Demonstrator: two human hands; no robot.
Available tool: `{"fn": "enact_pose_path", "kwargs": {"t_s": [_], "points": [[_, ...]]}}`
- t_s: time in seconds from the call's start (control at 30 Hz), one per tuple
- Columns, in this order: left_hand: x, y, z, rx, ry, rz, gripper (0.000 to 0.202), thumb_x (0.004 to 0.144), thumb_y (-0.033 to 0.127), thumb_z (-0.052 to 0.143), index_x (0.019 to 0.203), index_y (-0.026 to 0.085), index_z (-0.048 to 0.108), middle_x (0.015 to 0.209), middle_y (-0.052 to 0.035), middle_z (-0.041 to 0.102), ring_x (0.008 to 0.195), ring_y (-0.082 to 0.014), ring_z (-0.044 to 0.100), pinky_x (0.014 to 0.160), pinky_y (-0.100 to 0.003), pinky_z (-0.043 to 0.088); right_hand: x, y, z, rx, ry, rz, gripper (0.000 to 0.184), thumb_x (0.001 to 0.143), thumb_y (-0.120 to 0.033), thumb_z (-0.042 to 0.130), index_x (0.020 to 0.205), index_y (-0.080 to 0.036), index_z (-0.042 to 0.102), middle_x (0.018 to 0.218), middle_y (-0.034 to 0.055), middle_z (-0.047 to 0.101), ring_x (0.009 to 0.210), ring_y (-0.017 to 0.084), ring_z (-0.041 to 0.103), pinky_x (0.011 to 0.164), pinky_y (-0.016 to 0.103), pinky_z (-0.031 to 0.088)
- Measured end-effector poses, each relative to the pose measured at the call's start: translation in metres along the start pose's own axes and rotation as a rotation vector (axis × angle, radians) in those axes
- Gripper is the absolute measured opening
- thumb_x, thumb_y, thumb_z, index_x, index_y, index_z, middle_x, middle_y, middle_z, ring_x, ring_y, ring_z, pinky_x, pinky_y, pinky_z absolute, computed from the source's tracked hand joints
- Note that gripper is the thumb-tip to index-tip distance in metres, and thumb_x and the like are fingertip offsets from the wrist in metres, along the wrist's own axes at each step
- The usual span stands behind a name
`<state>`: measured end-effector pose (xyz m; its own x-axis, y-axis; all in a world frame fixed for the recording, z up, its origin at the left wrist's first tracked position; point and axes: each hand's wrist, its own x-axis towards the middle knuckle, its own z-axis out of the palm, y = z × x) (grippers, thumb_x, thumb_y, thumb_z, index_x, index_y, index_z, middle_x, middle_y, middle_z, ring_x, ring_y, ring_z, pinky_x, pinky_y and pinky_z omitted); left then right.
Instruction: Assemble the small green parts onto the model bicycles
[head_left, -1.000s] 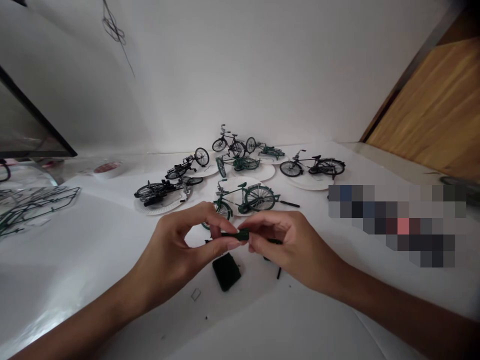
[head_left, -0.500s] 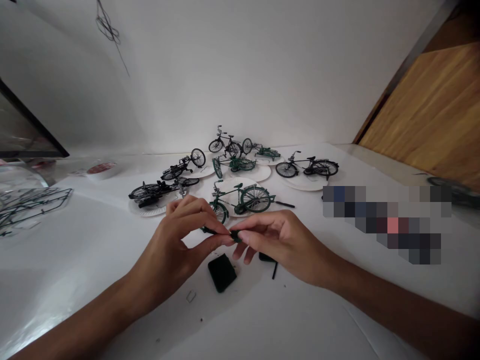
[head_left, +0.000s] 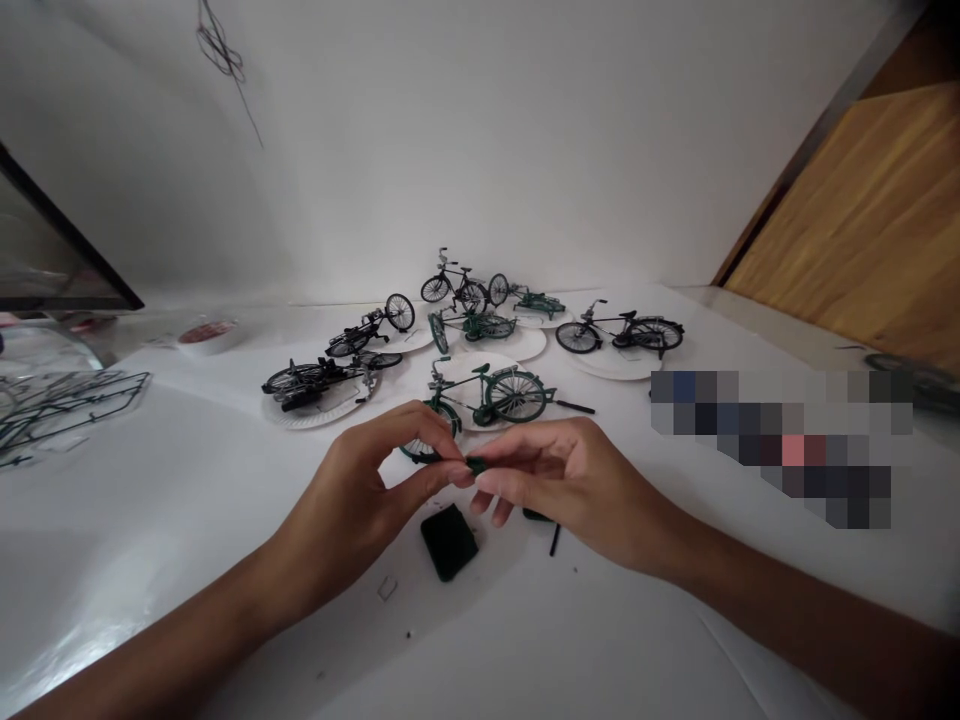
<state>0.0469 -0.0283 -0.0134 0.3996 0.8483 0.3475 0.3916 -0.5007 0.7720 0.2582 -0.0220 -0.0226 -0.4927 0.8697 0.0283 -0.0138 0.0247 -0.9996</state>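
In the middle of the head view, my left hand [head_left: 360,490] and my right hand [head_left: 589,490] meet fingertip to fingertip. Between them is a small dark green part [head_left: 477,464], pinched at either end by a thumb and forefinger; most of it is covered by the fingers. Just behind my hands, a green miniature bicycle [head_left: 487,395] stands at a white plate, its front wheel partly hidden by my left hand. Below my fingers lies a dark green square piece [head_left: 448,542]. Beside my right hand, a thin black stick [head_left: 555,540] rests near another dark piece.
Several black and green miniature bicycles, including a black one [head_left: 619,328], stand or lie on white plates by the wall. Green wire frames [head_left: 82,410] are at left, near a white bowl [head_left: 208,340]. A black rod [head_left: 576,407] lies right of the nearest bicycle.
The fingers of my left hand have drawn in lower around the part, uncovering more of the green bicycle's front wheel. The whole view has shifted slightly.
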Motion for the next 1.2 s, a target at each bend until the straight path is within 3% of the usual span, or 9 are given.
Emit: {"fn": "enact_pose_path", "kwargs": {"t_s": [0.13, 0.3, 0.43, 0.57, 0.7, 0.93, 1.03, 1.2], "points": [[-0.001, 0.000, 0.001, -0.074, -0.008, -0.057, 0.005, 0.090, 0.022, 0.068, 0.087, 0.021, 0.064, 0.088, 0.0015, 0.065, 0.083, -0.0120, 0.060, 0.077, -0.026, 0.045, 0.000, -0.003, 0.002, 0.015, 0.022, 0.007, 0.016, 0.082, -0.026, 0.076, 0.091, -0.014, 0.071, 0.077, 0.0026, 0.076, 0.069, 0.011, 0.070, 0.067, 0.021, 0.059], [-0.002, 0.001, 0.004, -0.235, -0.047, -0.113, 0.005, 0.091, 0.021, 0.066, 0.088, 0.019, 0.063, 0.086, -0.0006, 0.066, 0.082, -0.0133, 0.062, 0.076, -0.026, 0.049, -0.003, -0.001, 0.003, -0.036, 0.014, -0.064, 0.027, 0.088, -0.023, 0.068, 0.115, -0.020, 0.069, 0.088, 0.0023, 0.076, 0.076, 0.012, 0.072, 0.068, 0.024, 0.060], [-0.003, 0.001, 0.004, -0.275, -0.037, -0.105, 0.004, 0.090, 0.021, 0.068, 0.091, 0.019, 0.065, 0.089, -0.0017, 0.067, 0.085, -0.0140, 0.064, 0.078, -0.027, 0.051, -0.004, 0.000, 0.003, -0.071, 0.031, -0.083, 0.021, 0.088, -0.023, 0.068, 0.108, -0.019, 0.073, 0.088, 0.0034, 0.076, 0.076, 0.014, 0.072, 0.067, 0.024, 0.059], [-0.004, -0.002, 0.000, -0.197, -0.021, -0.028, 0.012, 0.088, 0.019, 0.071, 0.099, 0.021, 0.066, 0.098, -0.0022, 0.069, 0.093, -0.0153, 0.065, 0.083, -0.028, 0.051, 0.001, -0.001, -0.001, -0.011, 0.045, -0.036, 0.022, 0.087, -0.025, 0.070, 0.107, -0.015, 0.071, 0.077, 0.0033, 0.075, 0.069, 0.014, 0.072, 0.063, 0.024, 0.060], [-0.003, -0.005, -0.004, -0.008, 0.019, 0.060, 0.016, 0.088, 0.018, 0.070, 0.101, 0.027, 0.067, 0.099, 0.0006, 0.069, 0.094, -0.0145, 0.065, 0.083, -0.027, 0.049, 0.004, 0.001, -0.005, 0.067, 0.010, 0.041, 0.033, 0.087, -0.032, 0.069, 0.115, -0.013, 0.068, 0.085, 0.0070, 0.077, 0.067, 0.014, 0.071, 0.062, 0.026, 0.060], [-0.002, -0.004, -0.006, 0.112, 0.083, 0.131, 0.014, 0.088, 0.015, 0.070, 0.094, 0.027, 0.072, 0.094, 0.0011, 0.070, 0.085, -0.0119, 0.064, 0.074, -0.024, 0.048, -0.001, 0.002, -0.003, -0.115, 0.056, -0.032, 0.033, 0.085, -0.037, 0.072, 0.111, -0.018, 0.074, 0.080, 0.0042, 0.075, 0.069, 0.013, 0.068, 0.069, 0.028, 0.058], [-0.001, -0.002, -0.004, 0.004, 0.068, 0.099, 0.015, 0.087, 0.015, 0.071, 0.096, 0.027, 0.073, 0.095, -0.0003, 0.070, 0.088, -0.0138, 0.066, 0.077, -0.025, 0.051, -0.001, 0.000, -0.002, -0.134, 0.070, -0.024, 0.031, 0.086, -0.034, 0.071, 0.112, -0.017, 0.074, 0.080, 0.0036, 0.074, 0.067, 0.013, 0.067, 0.066, 0.028, 0.058], [0.002, -0.001, 0.000, -0.339, 0.000, -0.095, 0.014, 0.088, 0.017, 0.071, 0.101, 0.023, 0.074, 0.101, -0.0031, 0.073, 0.094, -0.0156, 0.069, 0.085, -0.025, 0.057, 0.000, 0.001, -0.002, -0.170, 0.099, -0.047, 0.026, 0.085, -0.029, 0.071, 0.109, -0.019, 0.074, 0.084, 0.0032, 0.074, 0.072, 0.014, 0.069, 0.065, 0.027, 0.058]]}}
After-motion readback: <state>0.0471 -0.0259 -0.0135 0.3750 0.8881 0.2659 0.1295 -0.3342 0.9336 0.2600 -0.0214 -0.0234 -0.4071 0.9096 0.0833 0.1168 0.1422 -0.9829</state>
